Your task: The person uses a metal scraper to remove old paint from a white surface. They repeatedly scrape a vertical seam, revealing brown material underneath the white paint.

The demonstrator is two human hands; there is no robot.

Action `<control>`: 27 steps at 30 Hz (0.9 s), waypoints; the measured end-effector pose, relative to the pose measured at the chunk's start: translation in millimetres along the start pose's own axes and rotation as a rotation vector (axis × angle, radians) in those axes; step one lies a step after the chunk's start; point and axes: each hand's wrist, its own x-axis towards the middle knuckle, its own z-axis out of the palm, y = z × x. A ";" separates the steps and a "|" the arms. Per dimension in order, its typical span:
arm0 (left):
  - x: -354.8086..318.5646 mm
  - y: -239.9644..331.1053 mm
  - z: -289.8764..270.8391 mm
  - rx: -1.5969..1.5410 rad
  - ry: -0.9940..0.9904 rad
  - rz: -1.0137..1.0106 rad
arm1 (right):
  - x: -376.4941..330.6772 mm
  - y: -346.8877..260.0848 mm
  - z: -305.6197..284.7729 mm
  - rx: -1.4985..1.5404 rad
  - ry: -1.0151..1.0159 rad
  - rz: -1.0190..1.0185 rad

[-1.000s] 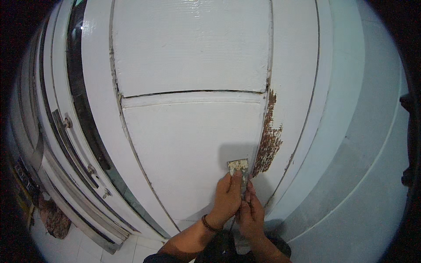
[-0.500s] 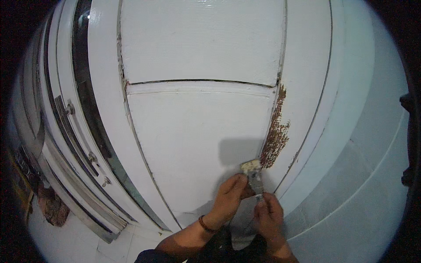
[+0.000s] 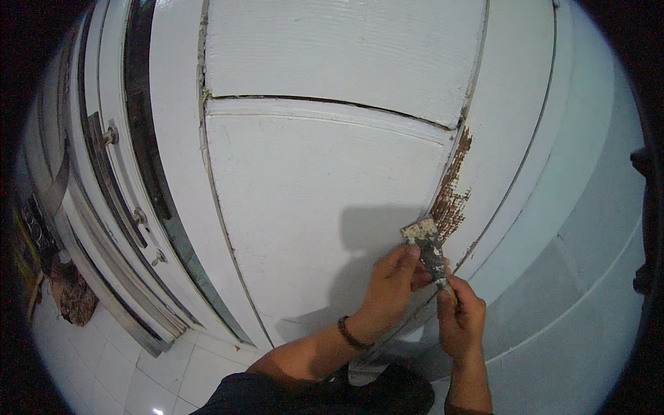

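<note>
A putty knife (image 3: 431, 253) with a blade crusted in pale and dark residue is between my hands, in front of the lower white door panel (image 3: 325, 166). My right hand (image 3: 462, 317) is closed round its handle end. My left hand (image 3: 393, 283) pinches the blade's side with thumb and fingers; some fingertips are hidden behind it. Just beyond the blade, a rough brown patch (image 3: 453, 190) shows through the white paint on the door's right-hand upright. The blade's far edge lies close to the patch's lower end; whether it touches the door I cannot tell.
At left are a glazed white door (image 3: 121, 173) with metal handles, long strips (image 3: 111, 277) leaning beside it, and a brown bundle (image 3: 75, 294) on the white tiled floor (image 3: 166, 366). A grey tiled wall (image 3: 553, 297) curves along the right. A dark gap crosses the door above the lower panel.
The view has tilted and shifted. Both hands and the putty knife appear farther up and to the right, and more of the blade's face shows. The grip stays on the knife.
</note>
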 end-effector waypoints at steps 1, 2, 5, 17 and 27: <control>0.2 -0.1 -1.2 -0.009 0.001 0.016 | 2.6 -0.9 0.5 0.003 -0.006 -0.034; 1.3 -0.2 -1.8 -0.017 -0.013 0.017 | 4.1 -2.5 -0.4 -0.030 0.007 -0.074; 1.9 0.9 -2.1 -0.068 -0.017 -0.009 | 4.3 -9.0 -3.0 -0.093 0.008 -0.092; -1.6 -8.7 -12.7 0.098 0.024 -0.007 | -7.9 10.6 6.4 0.206 -0.044 0.127; -32.9 -6.0 -52.3 0.496 -0.028 0.003 | -80.9 32.9 77.6 0.674 -0.047 0.524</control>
